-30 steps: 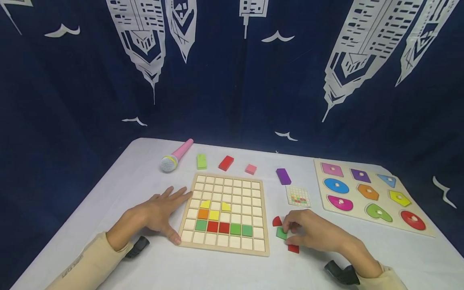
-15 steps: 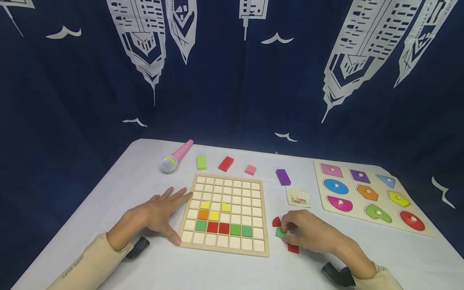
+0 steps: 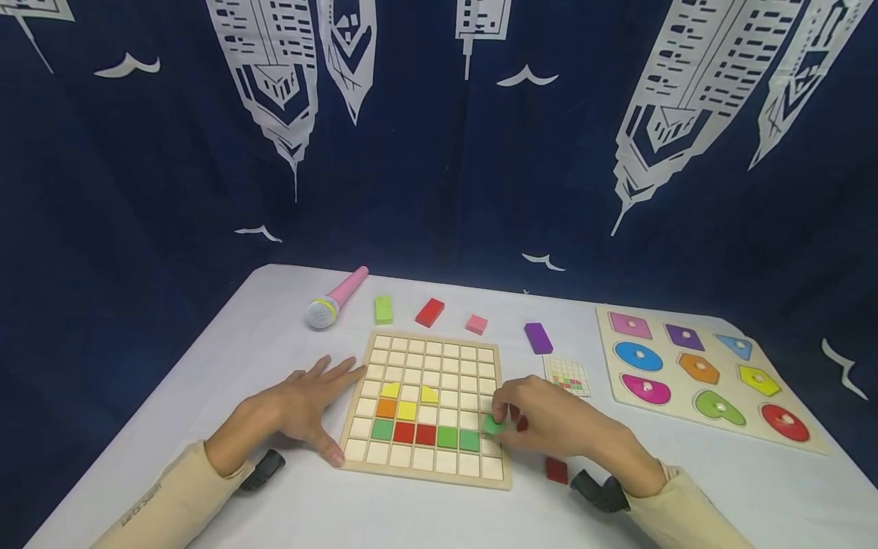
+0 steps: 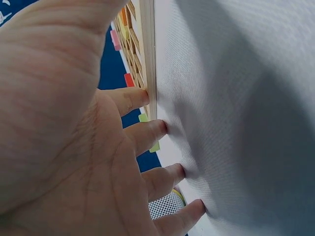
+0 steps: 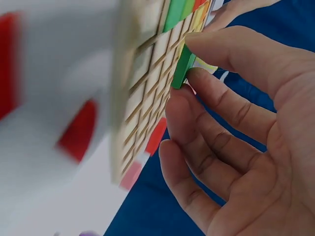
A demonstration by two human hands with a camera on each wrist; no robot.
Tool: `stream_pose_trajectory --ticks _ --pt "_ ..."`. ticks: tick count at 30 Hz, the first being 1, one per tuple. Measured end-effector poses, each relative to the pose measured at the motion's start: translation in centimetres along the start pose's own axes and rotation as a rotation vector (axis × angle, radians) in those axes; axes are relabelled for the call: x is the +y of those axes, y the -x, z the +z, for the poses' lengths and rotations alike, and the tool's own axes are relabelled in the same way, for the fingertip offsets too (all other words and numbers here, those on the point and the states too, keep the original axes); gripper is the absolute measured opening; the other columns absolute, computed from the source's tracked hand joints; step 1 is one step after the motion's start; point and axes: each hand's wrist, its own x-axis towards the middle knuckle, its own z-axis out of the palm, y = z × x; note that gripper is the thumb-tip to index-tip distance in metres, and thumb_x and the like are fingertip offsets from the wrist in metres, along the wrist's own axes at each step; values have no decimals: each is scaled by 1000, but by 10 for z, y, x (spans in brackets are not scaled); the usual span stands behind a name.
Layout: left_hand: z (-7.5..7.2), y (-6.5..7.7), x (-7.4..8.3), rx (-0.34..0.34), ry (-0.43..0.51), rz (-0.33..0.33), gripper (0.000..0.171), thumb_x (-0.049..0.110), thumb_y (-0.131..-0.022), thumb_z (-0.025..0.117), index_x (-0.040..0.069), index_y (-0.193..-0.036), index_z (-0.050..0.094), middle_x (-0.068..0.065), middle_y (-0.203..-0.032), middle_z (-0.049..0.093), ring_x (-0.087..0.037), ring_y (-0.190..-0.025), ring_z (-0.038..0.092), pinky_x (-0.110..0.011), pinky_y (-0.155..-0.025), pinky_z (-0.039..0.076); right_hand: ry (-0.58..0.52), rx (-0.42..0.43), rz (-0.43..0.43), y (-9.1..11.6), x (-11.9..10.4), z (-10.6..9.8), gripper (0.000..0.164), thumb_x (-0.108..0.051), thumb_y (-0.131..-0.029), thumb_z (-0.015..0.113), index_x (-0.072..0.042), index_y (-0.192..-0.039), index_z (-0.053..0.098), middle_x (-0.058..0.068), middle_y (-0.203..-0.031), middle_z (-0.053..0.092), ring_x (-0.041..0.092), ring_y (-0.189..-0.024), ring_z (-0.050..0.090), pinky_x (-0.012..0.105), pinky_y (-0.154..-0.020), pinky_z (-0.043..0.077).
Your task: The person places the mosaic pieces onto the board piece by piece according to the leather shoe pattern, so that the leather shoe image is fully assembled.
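Observation:
My right hand (image 3: 552, 415) pinches a green tile (image 3: 491, 425) between thumb and fingertips, over the right edge of the wooden grid board (image 3: 425, 476). The right wrist view shows that green tile (image 5: 182, 67) tilted above the cells. Spread along the board's left edge lies my left hand (image 3: 298, 408), its thumb at the near corner and fingertips on the cloth. Green, red, orange and yellow tiles (image 3: 407, 412) sit in some cells, two yellow ones with a cut shape. Beside the board are a red square tile (image 3: 556, 470) and a red rounded piece (image 3: 523, 423), partly hidden by my right hand.
A small pattern card (image 3: 568, 375) lies behind my right hand. Farther right is a shape puzzle board (image 3: 686, 400). Behind the grid stand a pink microphone (image 3: 336, 297), a lime block (image 3: 383, 310), a red block (image 3: 430, 313), a pink block (image 3: 476, 324) and a purple block (image 3: 538, 338).
My right hand has picked up the green tile from the cloth and carried it left to the board's right edge. The red pieces stay on the cloth; my left hand keeps its place.

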Motion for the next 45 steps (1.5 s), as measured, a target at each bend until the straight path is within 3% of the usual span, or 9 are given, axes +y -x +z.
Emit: stream_pose_trajectory --ticks 9,14,21,28,32,35,39,45 --pt "1 0 0 -5 -5 -10 132 53 -54 94 16 -160 24 -16 -168 16 -49 -152 7 -71 -118 14 -13 -67 -149 -52 -20 7 10 -16 -84 78 -16 -86 68 -13 -77 62 9 -73 59 18 -69 50" --pt "0 0 0 -2 -7 -5 132 53 -54 94 15 -160 24 -16 -167 16 -50 -152 8 -71 -118 14 4 -115 -212 -72 -25 12 9 -18 -86 78 -16 -87 69 -15 -77 63 2 -70 56 17 -69 49" --pt "1 2 0 -1 -1 -6 131 52 -54 94 15 -160 25 -16 -167 17 -49 -152 8 -70 -118 14 12 -169 -192 -85 -25 21 11 -16 -86 79 -17 -83 68 -14 -70 56 2 -66 49 16 -64 46" --pt "0 0 0 5 2 -2 132 52 -54 94 15 -160 25 -16 -167 17 -49 -152 8 -71 -118 14 28 -149 -163 -90 -27 23 12 -12 -86 78 -19 -82 69 -13 -76 57 6 -74 51 20 -73 47" --pt "0 0 0 2 4 -4 132 52 -54 94 15 -160 25 -16 -167 17 -49 -152 8 -71 -118 14 9 -150 -137 -87 -28 25 12 -10 -87 76 -19 -81 71 -10 -79 57 7 -78 51 19 -73 47" --pt "1 0 0 -2 5 -6 132 52 -54 94 15 -160 25 -16 -167 17 -49 -152 8 -71 -118 13 -3 -147 -112 -75 -30 22 5 -13 -90 75 -16 -93 75 -8 -88 61 8 -81 53 19 -74 49" --pt "1 -1 1 -3 4 -12 132 52 -53 94 16 -160 25 -15 -168 17 -49 -152 8 -71 -118 13 -22 -141 -83 -50 -28 13 18 -19 -92 73 -15 -110 74 -8 -100 64 8 -86 57 20 -79 53" --pt "0 0 1 -2 14 -18 132 51 -53 95 16 -160 26 -16 -167 17 -49 -152 8 -71 -118 14 -81 -147 -5 -10 -8 1 22 -21 -88 76 -18 -110 72 -13 -99 65 6 -87 58 23 -80 54"
